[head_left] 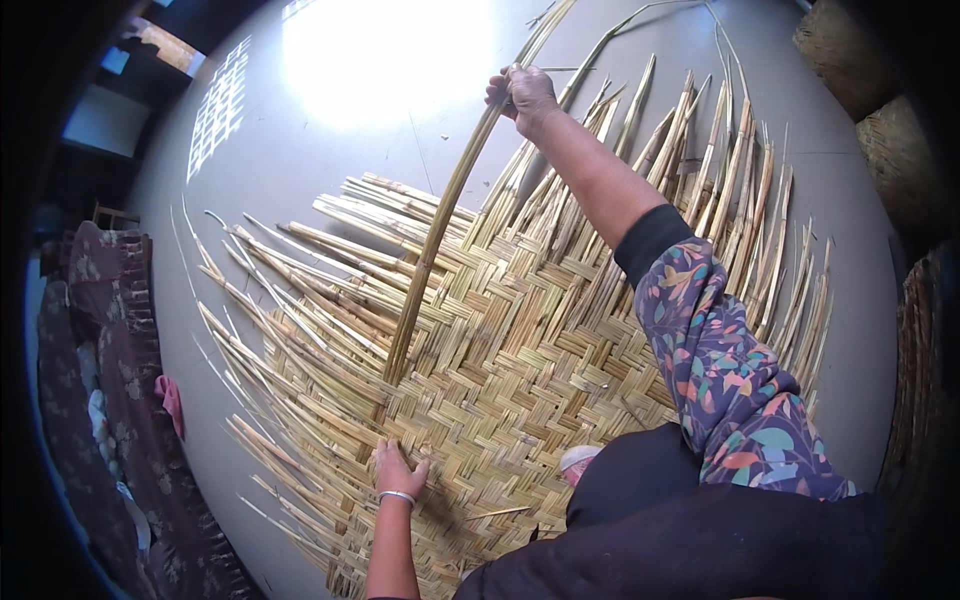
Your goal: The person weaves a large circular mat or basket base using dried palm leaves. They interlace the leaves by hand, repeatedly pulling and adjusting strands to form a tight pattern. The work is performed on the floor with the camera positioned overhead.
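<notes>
A woven mat of split cane in a herringbone pattern lies on the floor, its loose strip ends fanning out to the left and the far side. My right hand, arm stretched far forward, is closed around a long bundle of cane strips. The bundle is raised at its far part and slants down to the mat's left part, where its near end meets the weave. Close to that end, my left hand, with a bangle at the wrist, rests on the mat. Its thumb stands apart from the fingers and nothing shows in it.
Beneath my bent knee, a foot is on the mat. Dark patterned cloth with a pink cloth piece hangs at the left. Round woven objects stand at the far right. Bright light falls on the grey floor.
</notes>
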A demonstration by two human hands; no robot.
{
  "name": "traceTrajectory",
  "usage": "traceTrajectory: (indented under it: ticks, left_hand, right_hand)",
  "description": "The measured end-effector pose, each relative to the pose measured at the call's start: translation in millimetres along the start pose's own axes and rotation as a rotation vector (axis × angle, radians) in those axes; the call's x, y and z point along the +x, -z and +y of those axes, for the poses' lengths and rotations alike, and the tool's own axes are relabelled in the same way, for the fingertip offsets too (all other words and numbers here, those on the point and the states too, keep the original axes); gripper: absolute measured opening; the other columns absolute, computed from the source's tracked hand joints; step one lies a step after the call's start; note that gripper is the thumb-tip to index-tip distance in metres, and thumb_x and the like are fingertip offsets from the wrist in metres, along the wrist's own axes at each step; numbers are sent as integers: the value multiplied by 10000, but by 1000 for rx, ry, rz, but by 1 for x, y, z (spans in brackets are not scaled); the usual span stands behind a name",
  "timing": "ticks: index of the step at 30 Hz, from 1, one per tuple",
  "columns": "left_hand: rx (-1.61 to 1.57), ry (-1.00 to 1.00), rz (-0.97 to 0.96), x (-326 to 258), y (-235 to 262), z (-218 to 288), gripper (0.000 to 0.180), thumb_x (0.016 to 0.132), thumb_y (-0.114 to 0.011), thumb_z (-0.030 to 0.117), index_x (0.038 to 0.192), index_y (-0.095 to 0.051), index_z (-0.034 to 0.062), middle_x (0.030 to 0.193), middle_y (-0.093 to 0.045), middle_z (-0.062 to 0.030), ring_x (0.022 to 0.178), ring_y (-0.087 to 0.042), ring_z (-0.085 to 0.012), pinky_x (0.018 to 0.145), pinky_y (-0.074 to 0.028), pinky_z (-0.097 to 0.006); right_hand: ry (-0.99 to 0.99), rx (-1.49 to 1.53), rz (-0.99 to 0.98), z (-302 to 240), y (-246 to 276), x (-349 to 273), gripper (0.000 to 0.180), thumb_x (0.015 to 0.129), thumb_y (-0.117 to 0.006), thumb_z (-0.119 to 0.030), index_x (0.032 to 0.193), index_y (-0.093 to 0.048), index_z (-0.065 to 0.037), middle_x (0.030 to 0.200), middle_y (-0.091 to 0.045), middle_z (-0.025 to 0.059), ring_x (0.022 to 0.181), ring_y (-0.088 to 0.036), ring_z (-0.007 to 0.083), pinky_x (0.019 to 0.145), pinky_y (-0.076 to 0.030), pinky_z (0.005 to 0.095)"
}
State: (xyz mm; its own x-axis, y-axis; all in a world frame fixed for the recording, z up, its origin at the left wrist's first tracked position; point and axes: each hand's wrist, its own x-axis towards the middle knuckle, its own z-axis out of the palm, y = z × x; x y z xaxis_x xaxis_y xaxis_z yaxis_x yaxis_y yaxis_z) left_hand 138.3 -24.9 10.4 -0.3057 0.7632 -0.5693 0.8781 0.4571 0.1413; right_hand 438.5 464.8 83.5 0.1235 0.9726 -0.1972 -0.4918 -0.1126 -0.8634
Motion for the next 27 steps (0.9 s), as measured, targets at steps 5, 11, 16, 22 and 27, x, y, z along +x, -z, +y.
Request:
traceTrajectory:
  ticks: [5,11,16,22,27]
  left_hand:
    - [-16,-30,-103,14,49,-1,529,727,-707,307,1151,-550,32,1196,-547,-208,1094,-534,-360,934,-430,-412]
    - [451,-710,1200,-53,237,147,370,851,-625,164,1187,-533,38,1258,-544,-137,1216,-486,-283,1041,-330,-433]
    - [1031,-599,1421,-111,326,203,353,848,-647,189,1165,-576,51,1264,-556,-107,1240,-470,-240,1126,-181,-451]
    - [941,-629,1116,-117,313,180,211,832,-614,145,1005,-614,23,809,-619,-93,744,-605,-235,739,-454,-348]
    - [933,-577,1132,-107,300,171,127,819,-558,80,935,-600,50,752,-578,-79,680,-572,-241,635,-424,-365]
  right_hand:
    - [224,-39,-334,-55,-48,-55,155,972,-385,-167,961,-470,-37,764,-575,83,634,-591,167,608,-552,328]
    - [830,-531,-824,-91,-107,-184,90,921,-483,-108,901,-476,-21,657,-554,77,569,-586,182,531,-520,323]
    - [1576,-870,-698,-85,-115,-261,120,829,-561,-137,822,-476,-53,585,-508,56,542,-590,205,473,-497,338]
    - [1617,-919,-678,-73,-108,-271,127,793,-574,-162,746,-500,-71,597,-529,39,582,-610,187,526,-510,318]
    - [1564,-916,-684,-63,-107,-275,93,761,-564,-151,720,-522,-79,588,-542,50,591,-621,218,537,-514,350]
